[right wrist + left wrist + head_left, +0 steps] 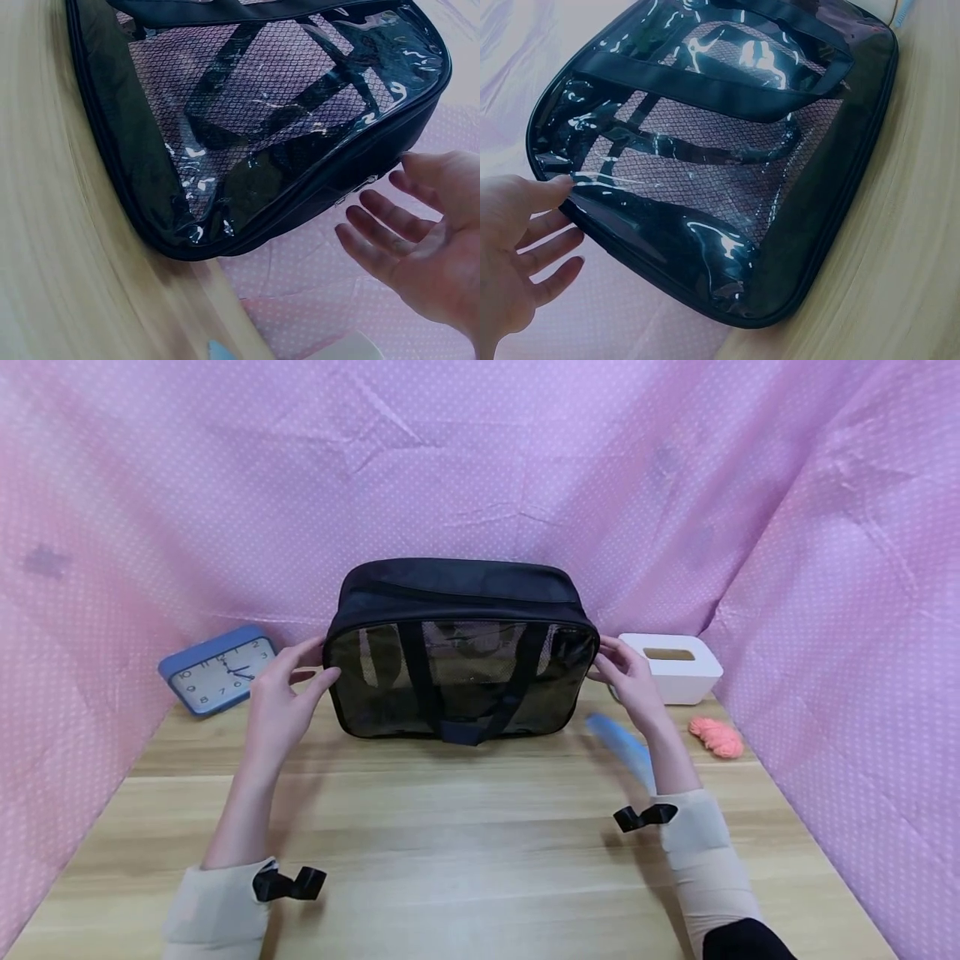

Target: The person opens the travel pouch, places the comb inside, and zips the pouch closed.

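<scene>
My bag (468, 652) stands upright near the middle of the counter's (450, 835) far edge, clear front facing me and straps (420, 668) hanging down over it. Judging by that, getting it to stand square is as good as done. What's left, as far as I can see, is letting go: I have a grip on either side. My left grip (288, 693) seems to pinch the side rim lightly, thumb over the front, forefinger behind. My right grip (628, 677) is loosely spread along the other side, its thumb at the bag and nothing clasped. Whether the zip is fully closed, or anything lies inside, I can't tell.

The rest sits outside the bag: the blue clock (222, 672) at the far left corner, the white box (678, 685) at the far right corner, coral yarn (716, 737) by the right edge, and a blue strip (618, 747) partly hidden by my right arm.
</scene>
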### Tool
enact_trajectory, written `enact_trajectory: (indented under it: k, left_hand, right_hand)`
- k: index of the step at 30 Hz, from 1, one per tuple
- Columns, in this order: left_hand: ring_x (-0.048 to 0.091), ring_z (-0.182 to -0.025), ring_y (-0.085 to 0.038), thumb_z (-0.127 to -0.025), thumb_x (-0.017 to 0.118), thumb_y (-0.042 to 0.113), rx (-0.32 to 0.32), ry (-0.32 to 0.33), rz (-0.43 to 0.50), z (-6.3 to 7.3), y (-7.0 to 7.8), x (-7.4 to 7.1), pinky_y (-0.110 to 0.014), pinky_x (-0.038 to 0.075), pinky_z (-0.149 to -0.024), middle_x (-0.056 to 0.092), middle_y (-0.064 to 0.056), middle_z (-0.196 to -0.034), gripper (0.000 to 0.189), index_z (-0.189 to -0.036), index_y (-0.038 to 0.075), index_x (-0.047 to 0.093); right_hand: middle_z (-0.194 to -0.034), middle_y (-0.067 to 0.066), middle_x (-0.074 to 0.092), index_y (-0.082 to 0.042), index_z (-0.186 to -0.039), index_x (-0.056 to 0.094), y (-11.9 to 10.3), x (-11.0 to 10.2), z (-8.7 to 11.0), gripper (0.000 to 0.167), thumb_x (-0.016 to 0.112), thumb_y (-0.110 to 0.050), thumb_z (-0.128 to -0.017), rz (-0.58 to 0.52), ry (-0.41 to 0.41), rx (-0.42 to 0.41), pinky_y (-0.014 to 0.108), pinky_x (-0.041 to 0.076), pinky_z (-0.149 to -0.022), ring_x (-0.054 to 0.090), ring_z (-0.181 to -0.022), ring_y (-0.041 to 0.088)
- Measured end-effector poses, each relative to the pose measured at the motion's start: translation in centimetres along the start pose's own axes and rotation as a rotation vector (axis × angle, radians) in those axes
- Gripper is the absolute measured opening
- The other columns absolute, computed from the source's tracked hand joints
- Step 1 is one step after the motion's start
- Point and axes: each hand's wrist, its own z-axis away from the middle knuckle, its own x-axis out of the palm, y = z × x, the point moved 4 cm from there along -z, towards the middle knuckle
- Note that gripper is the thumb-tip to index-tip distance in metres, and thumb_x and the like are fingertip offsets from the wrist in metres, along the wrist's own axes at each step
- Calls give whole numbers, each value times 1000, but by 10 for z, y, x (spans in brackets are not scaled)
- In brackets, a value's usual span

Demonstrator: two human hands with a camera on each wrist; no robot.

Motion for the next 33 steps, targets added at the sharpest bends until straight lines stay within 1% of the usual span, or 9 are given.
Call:
enact_trajectory:
  k: [2,5,10,15,18,24,29,31,33]
  left_hand:
    - [56,-97,16,-96,73,14,-2,-9,-6,0,-2,2,-8,50,-91,73,-12,-121,41,-137,13,67]
    - [55,-94,18,-96,73,12,16,-23,-10,1,-6,7,-5,48,-88,74,-15,-117,35,-131,8,70]
    - [55,-92,19,-94,73,4,46,2,1,1,-9,10,-2,46,-84,76,-19,-109,29,-122,1,73]
    - [53,-90,21,-95,73,5,40,24,-22,2,-9,7,0,45,-82,76,-21,-109,27,-121,2,74]
    - [52,-90,20,-96,71,7,36,24,-41,2,-8,5,0,44,-82,76,-20,-108,26,-122,3,74]
    - [52,-89,19,-98,70,9,38,13,-53,1,-9,7,-1,44,-82,76,-19,-107,24,-121,4,74]
    - [52,-89,21,-98,69,8,49,20,-45,1,-10,9,1,43,-81,76,-20,-108,24,-120,4,74]
    - [58,-90,15,-97,70,8,52,25,-42,0,-11,9,2,43,-79,77,-20,-107,23,-120,3,75]
    - [66,-91,6,-97,70,8,56,29,-41,0,-10,10,2,43,-78,77,-20,-105,23,-119,4,75]
  right_hand:
    - [-120,-8,66,-6,-141,56,3,2,1,36,56,-17,-107,15,-21,24,23,61,-90,64,-111,3]
    - [-120,-7,63,-12,-136,56,7,2,2,29,54,-15,-107,24,-35,50,22,61,-88,63,-110,4]
    - [-120,-6,63,-21,-128,56,11,3,3,23,53,-12,-108,18,-47,71,22,61,-87,63,-109,3]
    - [-118,-7,62,-24,-125,54,14,9,0,23,53,-10,-107,-5,-64,76,22,60,-88,62,-107,4]
    - [-113,-9,62,-26,-123,53,16,14,0,25,51,-6,-107,-10,-49,76,21,60,-87,62,-103,3]
    - [-101,-13,63,-26,-114,55,19,18,1,27,52,0,-105,-8,68,83,16,59,-82,63,-93,0]
    - [-93,-14,62,-27,-107,59,19,19,0,28,57,1,-102,-6,178,92,15,58,-78,61,-87,-2]
    - [-89,-12,61,-25,-104,62,18,19,0,27,59,2,-101,-38,223,96,16,59,-77,62,-84,-1]
    - [-85,-11,61,-22,-100,66,17,18,0,25,61,2,-100,-77,262,96,17,60,-76,64,-81,0]
